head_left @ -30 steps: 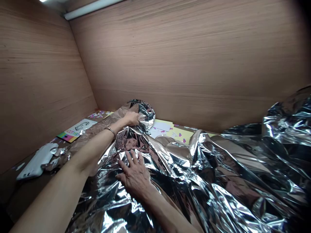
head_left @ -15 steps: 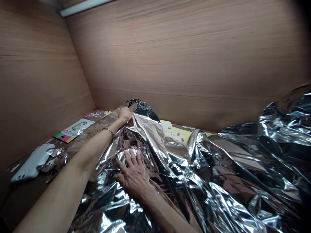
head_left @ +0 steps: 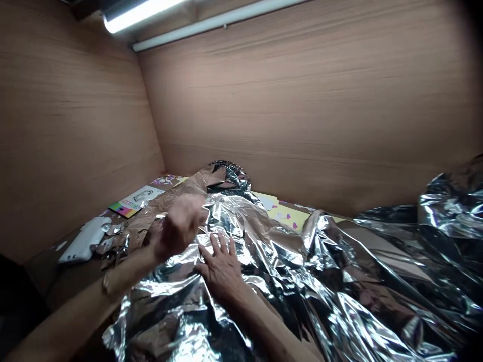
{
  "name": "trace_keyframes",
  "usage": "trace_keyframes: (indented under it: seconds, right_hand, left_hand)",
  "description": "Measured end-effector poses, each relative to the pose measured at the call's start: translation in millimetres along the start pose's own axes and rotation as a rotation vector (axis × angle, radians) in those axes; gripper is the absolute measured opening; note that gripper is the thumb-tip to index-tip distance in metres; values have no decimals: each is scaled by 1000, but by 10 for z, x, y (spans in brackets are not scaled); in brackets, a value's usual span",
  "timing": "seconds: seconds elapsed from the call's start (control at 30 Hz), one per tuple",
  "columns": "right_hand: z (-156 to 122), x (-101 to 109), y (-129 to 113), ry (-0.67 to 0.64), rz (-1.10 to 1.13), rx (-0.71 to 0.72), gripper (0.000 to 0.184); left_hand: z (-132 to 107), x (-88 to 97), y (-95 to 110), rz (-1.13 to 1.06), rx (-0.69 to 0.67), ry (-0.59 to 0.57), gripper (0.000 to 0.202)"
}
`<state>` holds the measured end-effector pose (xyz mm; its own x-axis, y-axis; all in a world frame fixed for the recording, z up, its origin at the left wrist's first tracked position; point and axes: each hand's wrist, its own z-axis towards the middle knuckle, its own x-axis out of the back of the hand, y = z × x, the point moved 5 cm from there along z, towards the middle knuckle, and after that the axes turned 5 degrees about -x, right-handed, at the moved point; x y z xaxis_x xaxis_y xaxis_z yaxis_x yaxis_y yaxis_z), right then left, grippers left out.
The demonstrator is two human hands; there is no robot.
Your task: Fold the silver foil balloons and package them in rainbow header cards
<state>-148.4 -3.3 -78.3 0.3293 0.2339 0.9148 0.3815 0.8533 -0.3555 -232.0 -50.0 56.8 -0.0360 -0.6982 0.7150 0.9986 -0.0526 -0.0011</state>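
A large crumpled sheet of shiny silver film [head_left: 188, 296] covers most of the work surface. My right hand [head_left: 222, 269] lies on it with fingers spread, pressing flat. Just left of it, my left hand [head_left: 181, 223] is raised over the film and smeared by motion, so its fingers and anything in them cannot be made out. Beyond both hands, the film bunches around a rounded dark shiny mass [head_left: 228, 176]. Brown wrinkled film or paper [head_left: 169, 196] stretches along the left side of the silver sheet.
At left lie a white phone-like object [head_left: 86, 240] and a printed card [head_left: 136, 200] with a coloured edge. Yellow paper [head_left: 285, 213] with purple bits shows at the back. Wooden panels [head_left: 287, 110] enclose the left and far sides; a lit tube lamp [head_left: 143, 15] hangs above.
My left hand has drawn back toward me from the far end of the film, where it was closed on it. My right hand stays flat on the film. The view has tilted upward.
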Motion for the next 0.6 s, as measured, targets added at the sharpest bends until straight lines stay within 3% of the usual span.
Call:
trace_keyframes:
  seconds: [0.07, 0.1, 0.23, 0.3, 0.43, 0.53, 0.6]
  right_hand:
    - [5, -33, 32, -3, -55, -16, 48]
    - [9, -42, 53, -2, -83, -26, 48]
    - [57, -38, 194, -38, -168, -128, 51]
    - [102, -5, 280, -65, -196, -175, 51]
    - [176, 117, 416, -74, -242, -211, 51]
    - [103, 209, 405, -74, -271, -213, 53]
    - [-49, 264, 317, -59, -296, -177, 54]
  left_hand:
    - [-514, 46, 357, -64, -209, -65, 32]
    - [-747, 8, 489, -81, -272, -161, 33]
    - [-1357, -190, 691, -143, -290, -505, 60]
    - [-1477, -240, 681, -172, -258, -561, 68]
    - [-1562, -291, 625, -203, -190, -615, 62]
    - [-1533, -284, 572, -243, -147, -658, 56]
    - [-1423, -237, 431, -273, -16, -621, 52]
